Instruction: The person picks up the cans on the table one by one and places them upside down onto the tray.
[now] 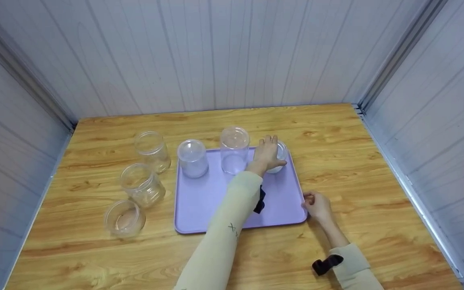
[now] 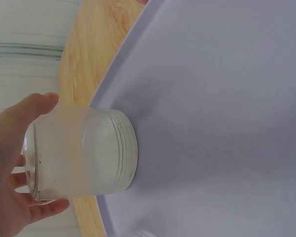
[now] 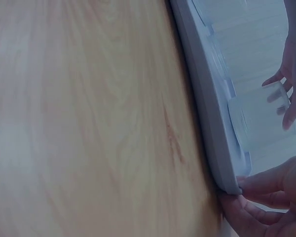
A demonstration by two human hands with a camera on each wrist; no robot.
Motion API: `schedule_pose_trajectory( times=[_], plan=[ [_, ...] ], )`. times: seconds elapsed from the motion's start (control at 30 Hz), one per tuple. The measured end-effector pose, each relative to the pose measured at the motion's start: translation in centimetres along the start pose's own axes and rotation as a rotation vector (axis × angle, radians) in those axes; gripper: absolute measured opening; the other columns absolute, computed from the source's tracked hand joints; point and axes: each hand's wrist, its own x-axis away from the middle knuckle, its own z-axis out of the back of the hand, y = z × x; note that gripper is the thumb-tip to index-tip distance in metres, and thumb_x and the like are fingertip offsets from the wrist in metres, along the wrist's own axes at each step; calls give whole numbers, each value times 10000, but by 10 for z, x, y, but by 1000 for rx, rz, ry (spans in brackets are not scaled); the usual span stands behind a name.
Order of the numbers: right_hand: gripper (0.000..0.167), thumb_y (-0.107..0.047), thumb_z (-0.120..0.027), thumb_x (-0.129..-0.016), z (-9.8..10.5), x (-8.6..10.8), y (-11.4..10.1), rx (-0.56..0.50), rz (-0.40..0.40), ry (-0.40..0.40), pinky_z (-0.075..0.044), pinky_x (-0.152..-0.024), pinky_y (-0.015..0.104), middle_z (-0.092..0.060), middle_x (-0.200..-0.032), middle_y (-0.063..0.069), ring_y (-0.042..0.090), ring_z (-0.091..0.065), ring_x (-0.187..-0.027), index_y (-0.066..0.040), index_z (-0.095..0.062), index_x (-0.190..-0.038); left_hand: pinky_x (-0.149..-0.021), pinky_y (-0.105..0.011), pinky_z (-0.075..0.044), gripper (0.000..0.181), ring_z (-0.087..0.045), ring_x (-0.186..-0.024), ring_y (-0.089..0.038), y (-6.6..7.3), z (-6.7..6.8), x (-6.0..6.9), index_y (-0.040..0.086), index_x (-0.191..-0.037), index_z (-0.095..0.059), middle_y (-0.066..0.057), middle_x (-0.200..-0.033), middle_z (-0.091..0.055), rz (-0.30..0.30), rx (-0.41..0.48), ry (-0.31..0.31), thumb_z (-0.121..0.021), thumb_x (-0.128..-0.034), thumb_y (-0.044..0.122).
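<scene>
- L hand (image 1: 266, 155): stretched over the tray, thumb on 1 side & fingers on the other, curled round the upper end of the held jar (image 2: 84, 153). High grip prob. keeps fingertips off the tray & lets the lower end sit flat.
- Held jar: see-through, prob. mouth-down, going by the threads at its lower end; it's at the tray's far R corner. Looks in contact w/ the tray, but can't tell from these angles if its full wt. is down.
- R hand (image 1: 318, 207): narrow pinch on the tray's R edge nr. the front corner, digits on both sides of the rim. Prob. there to steady it, so it won't slide while L hand works the far side.
- Purple tray (image 1: 199, 213): lies flat, long side facing the person, so both hands reach it.
- Tall jar (image 1: 235, 151): far edge, mid-row, just beside L hand. Gap prob. leaves finger room.
- Cloudy jar (image 1: 193, 159): shorter, far L corner; makes 3 in the row, well apart from the held jar.
- Off-tray, L side: rear jar (image 1: 152, 151), middle jar (image 1: 143, 185), low jar (image 1: 124, 218), all clear, close together front-to-back. Set aside there, they don't block either arm.
- Wood table (image 1: 377, 201) under it all; pale panel wall (image 1: 224, 52) behind.
</scene>
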Motion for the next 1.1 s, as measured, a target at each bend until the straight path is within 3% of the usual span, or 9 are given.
schedule_pose_trajectory(
  times=[0.6, 0.83, 0.87, 0.97, 1.07, 1.1],
  plan=[
    [241, 76, -634, -686, -3, 0, 0, 0, -33, 10, -450, -587, 317, -605, -681, 106, 199, -537, -633, 97, -609, -925, -880, -339, -416, 920, -365, -1162, -280, 1, -3, -7, 26, -1378, -251, -125, -1308, -357, -16, -8, -9, -671, -708, 495],
    [236, 78, -630, -681, -4, 0, 2, 7, -14, 10, -430, -562, 300, -592, -658, 95, 180, -514, -597, 99, -609, -915, -937, -351, -371, 922, -318, -1219, -281, 0, -3, -11, 43, -1400, -211, -118, -1363, -310, 13, 35, -81, -671, -724, 469],
    [235, 77, -630, -684, -4, 0, 2, 9, -13, 9, -432, -562, 301, -592, -660, 96, 182, -515, -599, 99, -609, -917, -929, -361, -378, 954, -319, -1216, -288, -4, -11, -17, 50, -1404, -201, -117, -1360, -310, 3, 40, -67, -671, -706, 500],
    [235, 76, -630, -687, -3, 0, 1, 6, -20, 6, -439, -568, 307, -598, -670, 103, 191, -526, -607, 98, -606, -920, -944, -358, -364, 956, -314, -1223, -289, -5, -11, -19, 54, -1407, -194, -112, -1374, -297, 3, 38, -81, -664, -710, 507],
    [235, 79, -629, -692, -3, 0, 0, 1, -34, -1, -443, -577, 304, -600, -678, 101, 192, -531, -620, 98, -601, -924, -940, -346, -369, 958, -336, -1208, -284, -4, -11, -18, 50, -1406, -197, -108, -1372, -306, -10, 27, -65, -665, -707, 510],
    [236, 79, -629, -693, -3, 0, 0, 0, -38, -3, -444, -579, 302, -600, -679, 99, 192, -533, -623, 98, -600, -926, -952, -334, -357, 926, -335, -1213, -277, -1, -3, -13, 41, -1403, -204, -110, -1380, -301, -3, 23, -83, -664, -727, 478]
  ],
)
